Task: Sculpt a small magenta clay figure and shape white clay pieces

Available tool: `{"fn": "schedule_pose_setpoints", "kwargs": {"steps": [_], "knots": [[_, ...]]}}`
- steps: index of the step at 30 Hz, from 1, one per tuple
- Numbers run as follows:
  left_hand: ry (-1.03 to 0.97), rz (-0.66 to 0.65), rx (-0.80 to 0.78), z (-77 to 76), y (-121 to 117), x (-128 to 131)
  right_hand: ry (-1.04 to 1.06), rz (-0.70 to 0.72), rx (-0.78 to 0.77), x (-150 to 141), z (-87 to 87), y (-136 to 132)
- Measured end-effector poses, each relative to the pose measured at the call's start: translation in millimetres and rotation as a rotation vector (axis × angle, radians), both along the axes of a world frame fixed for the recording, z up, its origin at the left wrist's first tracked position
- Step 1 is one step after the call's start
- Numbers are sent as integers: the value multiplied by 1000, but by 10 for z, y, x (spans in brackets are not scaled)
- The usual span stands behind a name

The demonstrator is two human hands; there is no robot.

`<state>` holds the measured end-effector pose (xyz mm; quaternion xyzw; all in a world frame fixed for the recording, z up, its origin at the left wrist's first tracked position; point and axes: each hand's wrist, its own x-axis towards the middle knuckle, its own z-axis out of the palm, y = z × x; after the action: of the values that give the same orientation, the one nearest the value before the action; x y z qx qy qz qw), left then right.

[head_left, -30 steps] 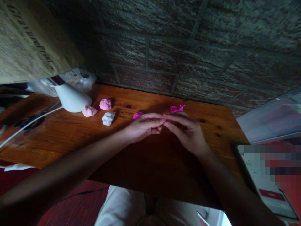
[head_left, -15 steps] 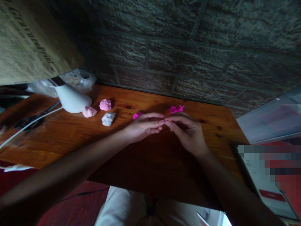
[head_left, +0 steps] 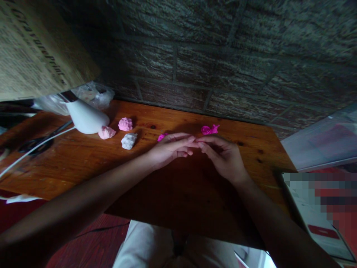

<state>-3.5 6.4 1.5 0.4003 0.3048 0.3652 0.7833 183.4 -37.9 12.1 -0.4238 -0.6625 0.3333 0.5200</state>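
Note:
My left hand (head_left: 170, 149) and my right hand (head_left: 223, 156) meet fingertip to fingertip over the middle of the wooden table (head_left: 83, 156). Both have their fingers pinched together on a tiny piece of magenta clay that barely shows between them. A magenta clay lump (head_left: 209, 129) lies just beyond my right hand. Another magenta bit (head_left: 161, 136) peeks out behind my left hand's fingers. To the left lie a white clay lump (head_left: 128, 140), a pink lump (head_left: 125, 124) and a paler pink lump (head_left: 106, 132).
A white lamp base (head_left: 85, 117) with a white cable stands at the back left, near a crumpled plastic bag (head_left: 95, 93). Black scissors (head_left: 36, 141) lie at the left. A brick wall runs behind the table. A printed paper sheet hangs at top left.
Both hands shifted slightly toward the wall, fingertips still pinched together. The clay lumps have not moved.

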Motion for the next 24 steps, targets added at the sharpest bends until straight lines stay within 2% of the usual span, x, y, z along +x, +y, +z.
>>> {"fn": "schedule_pose_setpoints", "kwargs": {"steps": [6,10,17,24], "knots": [[28,108,11,7,28,1,276,-21,-257,11,-9,32],[14,130,10,13,28,10,422,18,-362,-7,-5,42],[15,145,24,47,5,20,410,95,-423,-15,-11,28],[15,143,34,25,29,8,412,148,-420,-9,-44,32]]}}
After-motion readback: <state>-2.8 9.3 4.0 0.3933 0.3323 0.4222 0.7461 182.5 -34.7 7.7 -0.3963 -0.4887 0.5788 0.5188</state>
